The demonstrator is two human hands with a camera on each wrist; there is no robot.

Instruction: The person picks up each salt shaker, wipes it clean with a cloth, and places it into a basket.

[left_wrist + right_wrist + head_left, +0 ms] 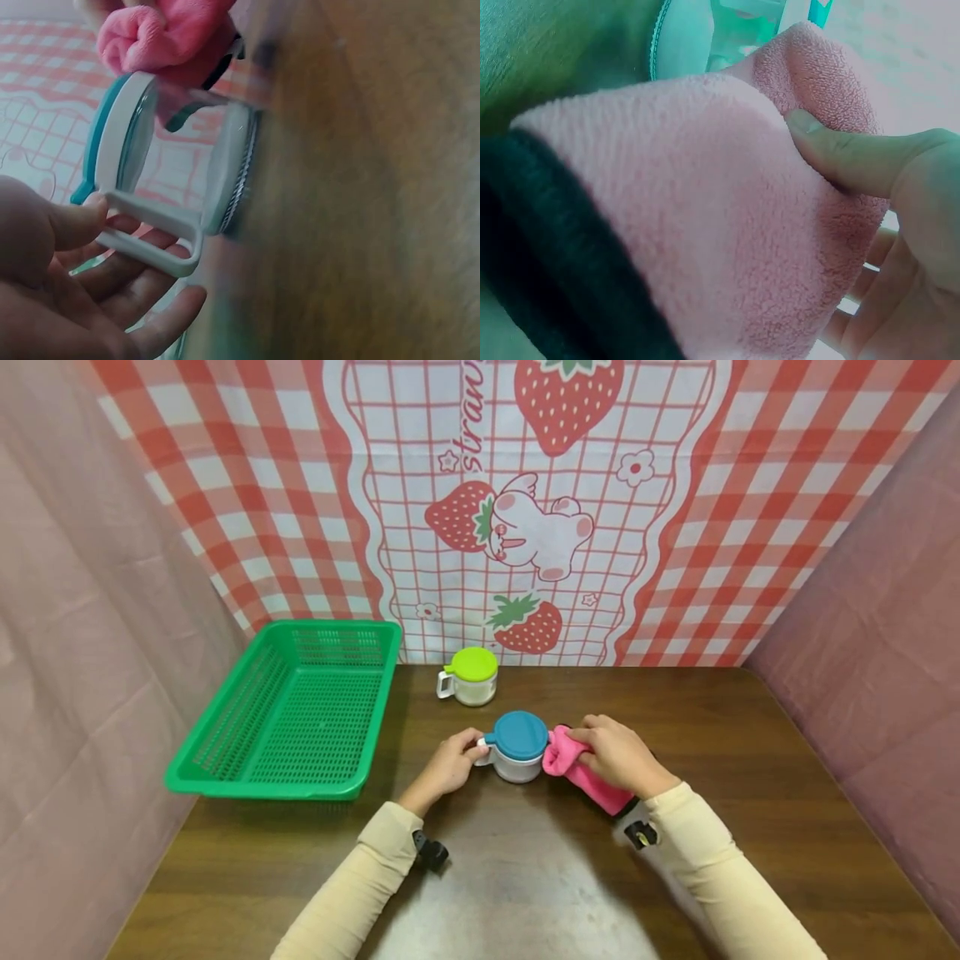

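Note:
In the head view a clear seasoning jar with a blue lid stands on the table, its white handle pointing left. My left hand pinches that handle between thumb and fingers. Bunched in my right hand is a pink cloth with a dark edge, its folded end right at the jar's right side. The right wrist view shows the thumb pressing into the cloth, with the jar's base partly hidden behind it.
A second jar with a lime green lid stands behind the blue-lidded one. To the left sits a green plastic basket. A strawberry-patterned curtain hangs along the table's back edge, with pink drapes at both sides.

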